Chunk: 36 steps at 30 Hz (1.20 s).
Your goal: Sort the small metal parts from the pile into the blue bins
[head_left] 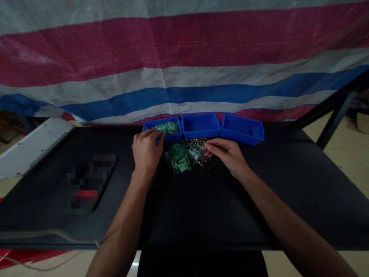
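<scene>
Forearms [123, 219] nearest camera. Left hand [147, 151] curled at left blue bin [173, 138]; right hand [227, 154] fingertips at clear packet [196, 152], beside green packets [178, 156], loose metal bits [206, 166], on bench [184, 207]. Can't tell either grip. I judge step: picking through packets; next calls for light pinch.

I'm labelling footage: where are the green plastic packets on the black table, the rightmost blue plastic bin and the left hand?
Green plastic packets [178, 157], head view: pile's middle.
Rightmost blue plastic bin [240, 136], head view: front wall.
Left hand [147, 151], head view: its back.
</scene>
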Motion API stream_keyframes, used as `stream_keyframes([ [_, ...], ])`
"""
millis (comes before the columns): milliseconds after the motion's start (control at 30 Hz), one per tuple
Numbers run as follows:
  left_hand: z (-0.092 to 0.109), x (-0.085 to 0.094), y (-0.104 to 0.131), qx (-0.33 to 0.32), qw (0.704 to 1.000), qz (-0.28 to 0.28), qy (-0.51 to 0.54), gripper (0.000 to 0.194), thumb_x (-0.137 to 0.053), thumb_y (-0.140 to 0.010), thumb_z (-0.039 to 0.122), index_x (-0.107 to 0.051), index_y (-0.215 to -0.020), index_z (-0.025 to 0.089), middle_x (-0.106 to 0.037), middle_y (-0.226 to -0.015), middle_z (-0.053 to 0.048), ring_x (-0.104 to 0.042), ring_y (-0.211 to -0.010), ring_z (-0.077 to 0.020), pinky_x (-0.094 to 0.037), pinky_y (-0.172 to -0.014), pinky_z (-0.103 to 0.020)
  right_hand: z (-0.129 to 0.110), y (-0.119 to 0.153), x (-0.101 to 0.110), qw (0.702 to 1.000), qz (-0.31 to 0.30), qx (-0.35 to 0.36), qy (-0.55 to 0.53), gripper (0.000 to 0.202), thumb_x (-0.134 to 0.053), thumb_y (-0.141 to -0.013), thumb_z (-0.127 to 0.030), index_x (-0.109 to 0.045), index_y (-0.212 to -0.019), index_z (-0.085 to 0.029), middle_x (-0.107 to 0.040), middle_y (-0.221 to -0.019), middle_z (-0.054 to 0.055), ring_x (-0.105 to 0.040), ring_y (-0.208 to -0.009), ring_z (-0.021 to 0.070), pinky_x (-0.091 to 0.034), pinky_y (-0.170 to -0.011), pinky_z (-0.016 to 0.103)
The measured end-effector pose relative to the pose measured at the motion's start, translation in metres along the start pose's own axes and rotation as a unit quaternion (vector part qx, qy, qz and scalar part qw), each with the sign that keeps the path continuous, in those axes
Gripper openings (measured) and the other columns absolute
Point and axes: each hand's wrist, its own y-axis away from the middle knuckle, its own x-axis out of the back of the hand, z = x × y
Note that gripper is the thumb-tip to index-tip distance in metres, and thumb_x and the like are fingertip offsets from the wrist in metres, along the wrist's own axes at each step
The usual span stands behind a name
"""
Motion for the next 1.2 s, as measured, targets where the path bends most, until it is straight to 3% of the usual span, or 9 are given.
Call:
stream_keyframes([
  [67,0.002,-0.001,0.001,0.015,0.999,-0.034,-0.001,0.019,-0.062,-0.089,0.033,-0.076,-0.095,0.021,-0.075,-0.096,-0.01,-0.07,-0.081,-0.0305,-0.053,-0.074,-0.043,0.0,0.0,0.0,1.0,-0.003,-0.001,0.008,0.017,-0.072,-0.079,-0.033,-0.076,-0.087,-0.019,-0.076,-0.088,0.008,-0.067,-0.069,0.0167,-0.052,-0.065,0.034],
  [300,0.01,-0.006,0.005,0.004,0.997,-0.069,0.019,0.03,-0.06,-0.091,0.04,-0.071,-0.109,0.019,-0.071,-0.113,-0.014,-0.07,-0.093,-0.032,-0.057,-0.078,-0.044,-0.003,0.001,-0.001,1.0,-0.006,-0.006,0.009,0.017,-0.071,-0.08,-0.033,-0.075,-0.088,-0.019,-0.076,-0.087,0.007,-0.067,-0.069,0.0168,-0.052,-0.066,0.035],
  [467,0.009,-0.01,0.006,-0.052,0.995,-0.068,0.057,0.026,-0.06,-0.092,0.037,-0.071,-0.107,0.018,-0.072,-0.112,-0.013,-0.065,-0.109,-0.0303,-0.054,-0.094,-0.047,-0.004,0.001,-0.001,1.0,-0.007,-0.012,0.017,0.017,-0.07,-0.08,-0.035,-0.075,-0.088,-0.02,-0.076,-0.088,0.007,-0.067,-0.07,0.0176,-0.052,-0.067,0.036],
  [733,0.008,-0.008,0.004,-0.04,0.993,-0.07,0.084,0.025,-0.058,-0.092,0.03,-0.069,-0.11,0.017,-0.067,-0.12,-0.013,-0.062,-0.112,-0.0297,-0.054,-0.094,-0.049,-0.004,0.001,-0.001,1.0,-0.008,-0.009,0.003,0.015,-0.071,-0.08,-0.032,-0.075,-0.088,-0.02,-0.076,-0.088,0.006,-0.067,-0.07,0.0168,-0.051,-0.066,0.034],
  [833,0.013,-0.002,0.002,-0.083,0.987,-0.049,0.132,0.02,-0.055,-0.094,0.027,-0.071,-0.104,0.018,-0.069,-0.109,-0.01,-0.061,-0.11,-0.0268,-0.052,-0.096,-0.047,-0.004,0.001,0.0,1.0,-0.007,-0.013,0.003,0.017,-0.072,-0.08,-0.035,-0.075,-0.089,-0.02,-0.076,-0.088,0.006,-0.067,-0.07,0.0171,-0.052,-0.066,0.035],
  [933,0.022,0.003,0.004,-0.173,0.948,-0.163,0.211,0.025,-0.064,-0.09,0.035,-0.07,-0.108,0.019,-0.069,-0.107,-0.009,-0.063,-0.103,-0.0247,-0.054,-0.092,-0.042,-0.003,0.0,0.0,1.0,-0.01,-0.008,0.006,0.02,-0.072,-0.08,-0.036,-0.075,-0.089,-0.019,-0.076,-0.087,0.007,-0.067,-0.069,0.0168,-0.052,-0.066,0.034],
  [1033,0.027,0.002,0.008,-0.222,0.899,-0.297,0.235,0.051,-0.079,-0.075,0.046,-0.068,-0.117,0.02,-0.065,-0.117,-0.011,-0.064,-0.104,-0.027,-0.055,-0.09,-0.042,-0.001,0.0,0.0,1.0,-0.008,0.0,0.01,0.019,-0.072,-0.081,-0.037,-0.075,-0.089,-0.02,-0.076,-0.087,0.006,-0.067,-0.069,0.0167,-0.052,-0.066,0.034],
  [1100,0.029,-0.001,0.01,-0.226,0.891,-0.326,0.223,0.059,-0.084,-0.069,0.045,-0.066,-0.12,0.02,-0.065,-0.116,-0.011,-0.063,-0.105,-0.029,-0.054,-0.089,-0.044,-0.001,0.0,0.0,1.0,-0.004,0.001,0.009,0.018,-0.072,-0.081,-0.036,-0.075,-0.089,-0.02,-0.076,-0.086,0.006,-0.067,-0.069,0.0169,-0.053,-0.066,0.034],
  [1200,0.03,-0.004,0.011,-0.22,0.893,-0.332,0.211,0.052,-0.081,-0.074,0.035,-0.065,-0.121,0.019,-0.067,-0.112,-0.011,-0.063,-0.105,-0.0288,-0.054,-0.089,-0.043,-0.001,0.0,0.0,1.0,-0.003,0.0,0.001,0.018,-0.073,-0.08,-0.036,-0.075,-0.089,-0.021,-0.076,-0.086,0.006,-0.067,-0.068,0.0168,-0.053,-0.066,0.034],
])
